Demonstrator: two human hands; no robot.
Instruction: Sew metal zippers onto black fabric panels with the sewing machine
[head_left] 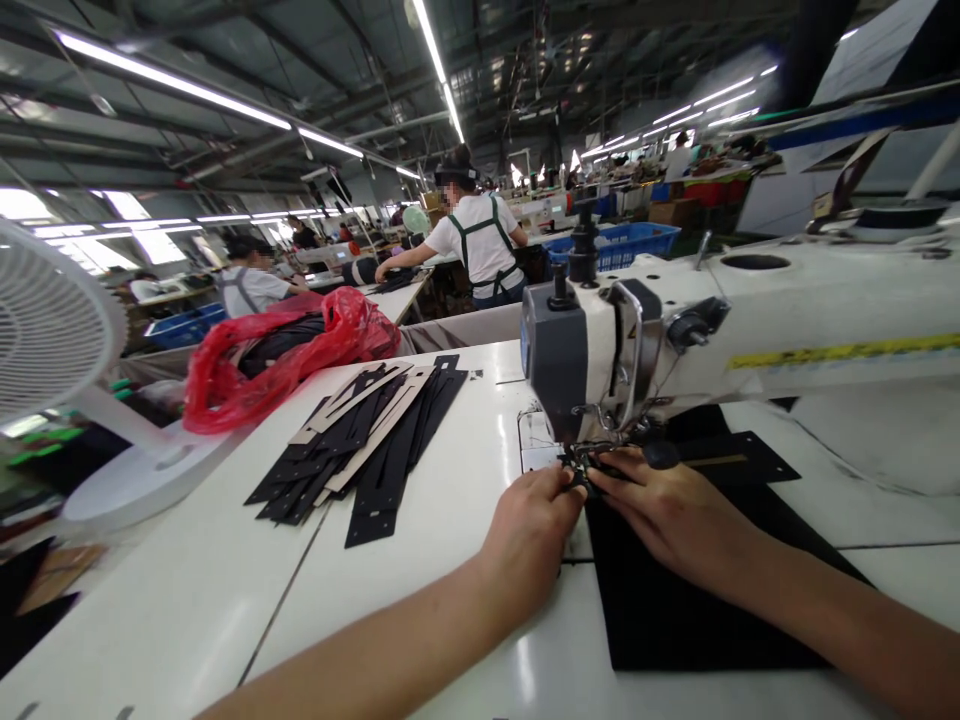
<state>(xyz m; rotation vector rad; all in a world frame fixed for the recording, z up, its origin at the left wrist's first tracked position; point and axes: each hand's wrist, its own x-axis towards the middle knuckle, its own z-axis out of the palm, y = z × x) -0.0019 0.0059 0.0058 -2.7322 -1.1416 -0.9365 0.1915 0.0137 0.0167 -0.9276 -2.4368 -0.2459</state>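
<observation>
A large black panel [697,610] lies on the white table under the head of a sewing machine [559,350]. Close to the needle area, my left hand [534,530] has its fingers bent together at the panel's left edge, gripping the black material. My right hand [667,505] rests on the panel just right of the presser foot, fingers stretched out and pressing down. A black strip with a tan slot [757,458] lies across the panel behind my right hand. The needle tip and the material between my fingertips are too small to make out.
Black and tan strips [386,430] are heaped on the table [405,600] at the left. Behind them sits a red plastic bag [300,350]. A white fan [60,330] stands at the far left. Beyond the table, a person [480,240] works near a blue basket [637,242].
</observation>
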